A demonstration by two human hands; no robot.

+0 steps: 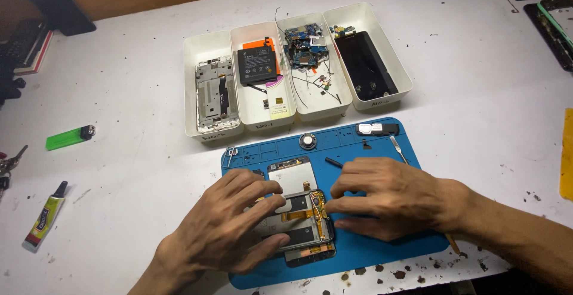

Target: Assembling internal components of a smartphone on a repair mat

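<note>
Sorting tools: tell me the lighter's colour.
The lighter is bright green with a dark top, seen in the head view.

Bright, even overhead light across the white scuffed tabletop. Soft, short shadows under both hands and beside the four white plastic trays. Mild glare on the blue silicone work mat. Sharp at centre; slight wide-angle bending and softness toward edges.

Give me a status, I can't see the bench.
Both hands, left and right, on the opened phone. Phone lies on blue mat. Nothing blocking.
</note>
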